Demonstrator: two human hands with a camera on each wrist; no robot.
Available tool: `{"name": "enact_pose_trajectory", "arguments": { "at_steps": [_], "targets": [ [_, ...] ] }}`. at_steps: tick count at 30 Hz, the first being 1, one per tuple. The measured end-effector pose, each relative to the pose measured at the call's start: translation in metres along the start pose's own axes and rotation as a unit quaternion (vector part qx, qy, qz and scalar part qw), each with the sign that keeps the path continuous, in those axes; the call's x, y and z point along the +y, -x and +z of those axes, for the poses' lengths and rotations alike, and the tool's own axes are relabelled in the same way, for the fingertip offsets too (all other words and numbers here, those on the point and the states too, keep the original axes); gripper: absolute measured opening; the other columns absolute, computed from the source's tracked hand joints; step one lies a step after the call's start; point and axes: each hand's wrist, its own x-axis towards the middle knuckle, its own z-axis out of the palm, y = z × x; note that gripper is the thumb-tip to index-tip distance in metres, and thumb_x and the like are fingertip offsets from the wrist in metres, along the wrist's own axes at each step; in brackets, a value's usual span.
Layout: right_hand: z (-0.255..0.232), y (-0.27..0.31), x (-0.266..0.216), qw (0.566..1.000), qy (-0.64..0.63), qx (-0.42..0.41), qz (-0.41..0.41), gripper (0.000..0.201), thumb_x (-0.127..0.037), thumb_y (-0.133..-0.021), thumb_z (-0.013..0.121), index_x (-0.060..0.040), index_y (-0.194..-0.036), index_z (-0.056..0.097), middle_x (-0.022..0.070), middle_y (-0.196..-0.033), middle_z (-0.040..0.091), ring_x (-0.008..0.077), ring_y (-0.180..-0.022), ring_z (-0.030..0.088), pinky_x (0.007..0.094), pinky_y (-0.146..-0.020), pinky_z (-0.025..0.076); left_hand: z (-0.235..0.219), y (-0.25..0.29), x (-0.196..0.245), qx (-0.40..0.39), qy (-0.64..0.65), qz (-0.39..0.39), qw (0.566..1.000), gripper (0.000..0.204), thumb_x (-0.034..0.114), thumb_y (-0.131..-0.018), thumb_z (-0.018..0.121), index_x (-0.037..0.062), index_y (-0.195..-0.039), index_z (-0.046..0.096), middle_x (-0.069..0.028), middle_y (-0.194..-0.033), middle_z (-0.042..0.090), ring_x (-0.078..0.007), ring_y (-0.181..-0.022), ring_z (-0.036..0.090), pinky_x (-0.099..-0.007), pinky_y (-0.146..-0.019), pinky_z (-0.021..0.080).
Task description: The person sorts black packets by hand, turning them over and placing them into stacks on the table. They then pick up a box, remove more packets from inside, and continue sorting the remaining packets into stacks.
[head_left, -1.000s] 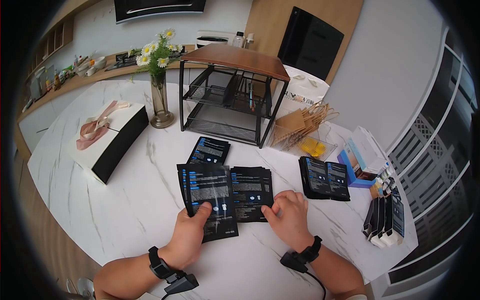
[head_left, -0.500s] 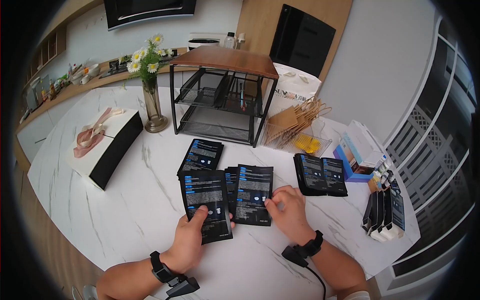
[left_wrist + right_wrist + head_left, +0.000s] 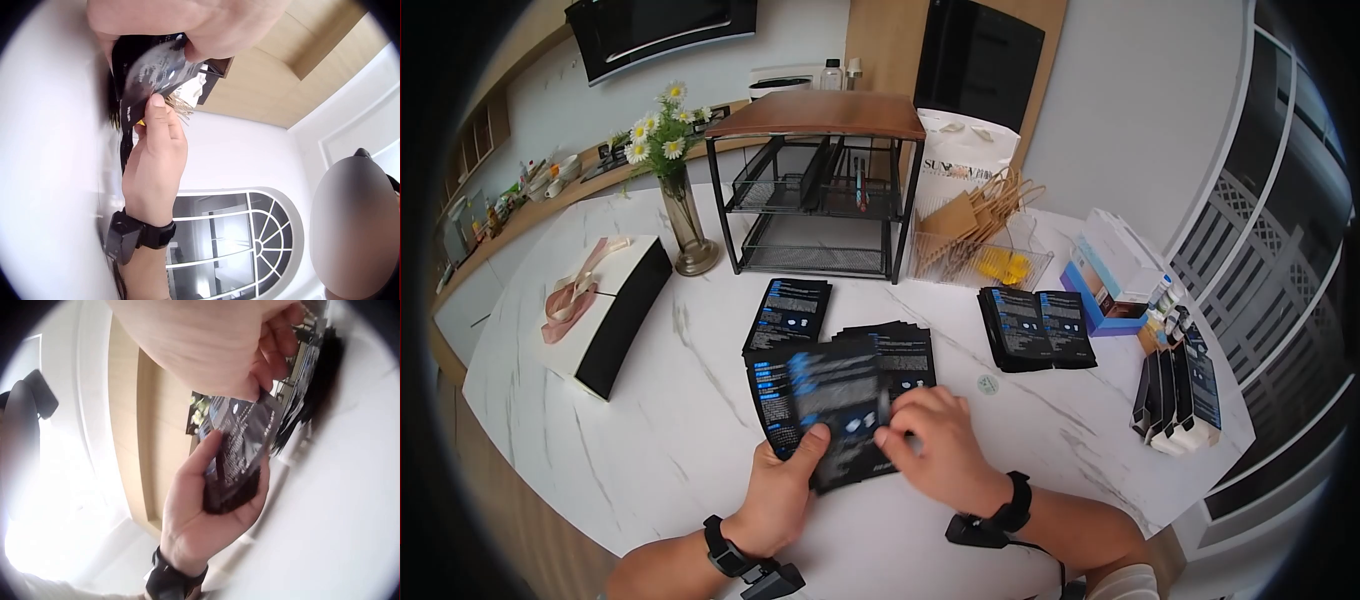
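Left hand (image 3: 772, 492) grips a few black printed packets (image 3: 771, 405), its thumb laid across the front; right hand (image 3: 945, 450) pinches the right edge of the front packet (image 3: 840, 405), blurred by motion. Half a second ago the right hand held a packet over the middle pile (image 3: 912, 352), apart from the left hand's packets; now the hands are closer together, with the front packet spanning the gap between them. More of the middle pile shows just behind.

Also on the white marbled desk (image 3: 700, 440), one pile (image 3: 788, 308) lies behind the left hand's packets, and two piles side by side (image 3: 1038, 328) lie farther right. A small round pale-green spot (image 3: 988, 385), which the right hand hid before, is visible near them.

Farther out stand a white box with a pink ribbon (image 3: 605, 310), a vase of daisies (image 3: 687, 225), a black mesh rack with a wooden top (image 3: 815, 115), a clear basket (image 3: 950, 262) with brown paper bags (image 3: 970, 215), and upright black boxes (image 3: 1175, 405). They all appear shifted in the head view, which has turned.

Only the right wrist view shows the left fingers wrapped behind the packets. The left wrist view shows the front packet bending, the right thumb on its corner, and an arched window (image 3: 231, 244) beyond.
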Motion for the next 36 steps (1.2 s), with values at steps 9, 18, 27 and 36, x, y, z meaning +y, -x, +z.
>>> {"name": "enact_pose_trajectory", "arguments": {
  "at_steps": [9,18,27,36],
  "targets": [
    [-0.013,-0.007,0.044,0.988,0.137,0.021,0.068,0.022,-0.016,-0.082,0.081,-0.0095,-0.071,0.063,0.0057,-0.101,0.067,0.0280,-0.096,0.056,0.0424,-0.091,0.040,-0.007,-0.007,0.005,0.001,0.015,0.009,1.000,0.040,0.030,-0.111,0.041,-0.0029,-0.127,0.058,-0.0161,-0.113,0.073,-0.0237,-0.099,0.073,-0.0374,-0.091,0.058],
    [0.000,0.001,-0.006,0.998,-0.048,-0.038,-0.015,0.031,-0.032,-0.090,0.075,-0.0069,-0.081,0.060,0.0079,-0.096,0.060,0.0306,-0.091,0.054,0.0428,-0.080,0.039,-0.005,0.004,-0.009,-0.070,-0.142,-0.014,0.987,0.032,0.027,-0.109,0.056,-0.0016,-0.118,0.065,-0.0039,-0.106,0.072,-0.0099,-0.089,0.068,-0.0281,-0.080,0.056],
    [-0.067,-0.025,0.083,0.965,0.205,0.071,0.145,0.022,-0.015,-0.084,0.073,-0.0019,-0.081,0.056,0.0194,-0.083,0.063,0.0412,-0.079,0.064,0.0520,-0.070,0.051,-0.013,-0.006,-0.007,-0.060,-0.201,0.081,0.974,0.027,0.011,-0.103,0.058,-0.0013,-0.126,0.058,-0.0145,-0.112,0.069,-0.0205,-0.102,0.067,-0.0344,-0.086,0.055],
    [-0.047,-0.028,0.075,0.970,0.116,-0.027,0.213,0.024,-0.023,-0.092,0.071,0.0003,-0.090,0.065,0.0202,-0.077,0.070,0.0359,-0.073,0.071,0.0446,-0.066,0.055,-0.010,-0.032,-0.031,-0.088,-0.589,0.288,0.750,0.060,0.026,-0.093,0.066,0.0009,-0.145,0.051,-0.0319,-0.150,0.045,-0.0488,-0.144,0.034,-0.0504,-0.120,0.029]
  ]
}}
